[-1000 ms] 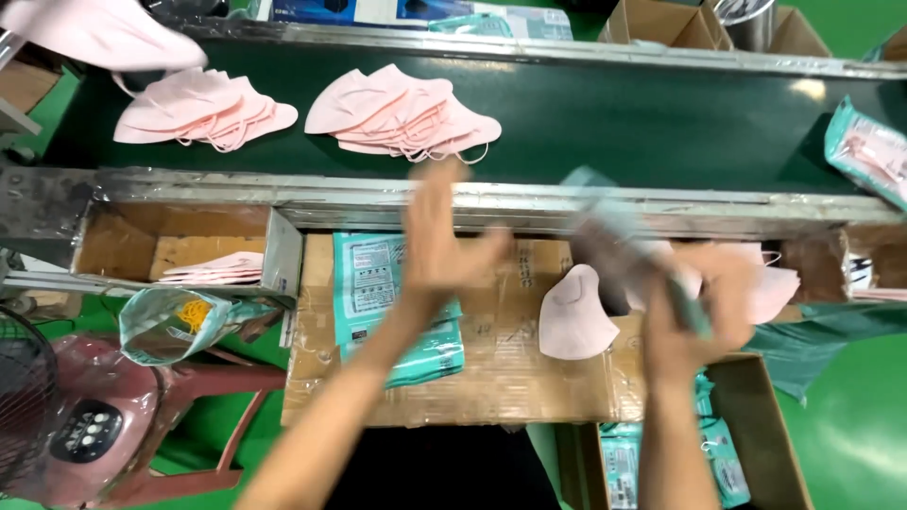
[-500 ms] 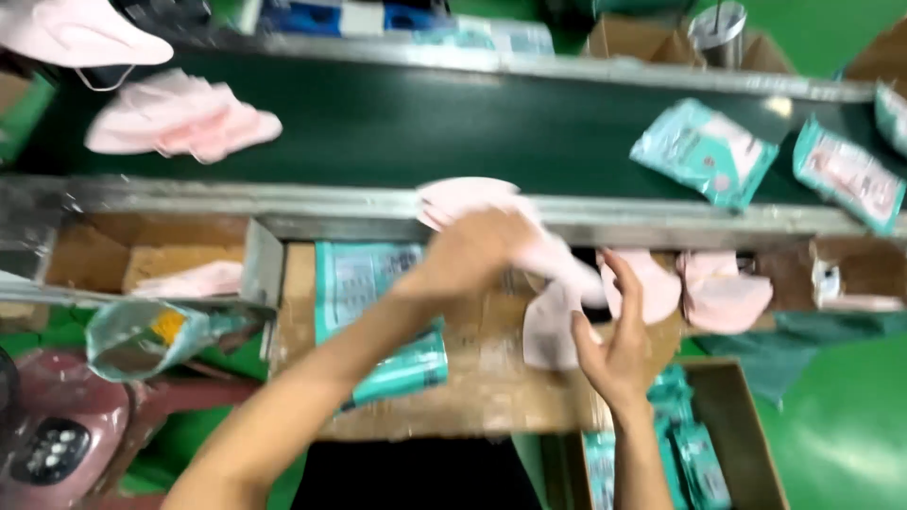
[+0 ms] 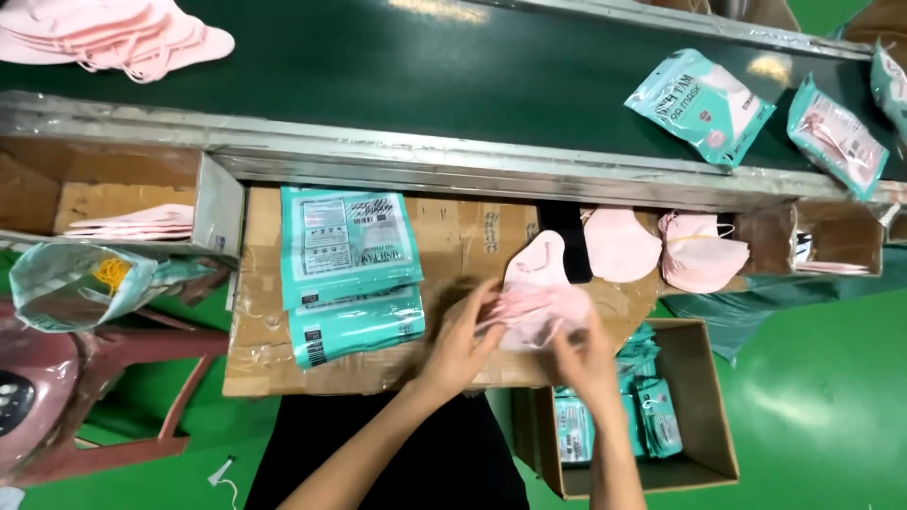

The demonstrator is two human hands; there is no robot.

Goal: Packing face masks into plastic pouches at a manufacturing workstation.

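My left hand (image 3: 460,337) and my right hand (image 3: 583,348) both grip a small bundle of pink face masks (image 3: 539,304) low over the cardboard work board (image 3: 453,236). The bundle is blurred by motion. A stack of teal packaging pouches (image 3: 350,269) lies on the board just left of my left hand. More pink masks (image 3: 619,244) and another pink pile (image 3: 704,250) lie at the board's far right edge, under the belt rail.
A dark green conveyor belt (image 3: 425,76) runs across the top, carrying loose pink masks (image 3: 113,28) at left and filled teal pouches (image 3: 699,104) at right. A cardboard box (image 3: 704,416) of filled pouches sits lower right. Another box (image 3: 123,212) with masks stands left, beside a pink chair (image 3: 57,397).
My left hand pulled pink masks off the belt down onto the board. My right hand came in to meet it. The filled pouches rode further left along the belt.
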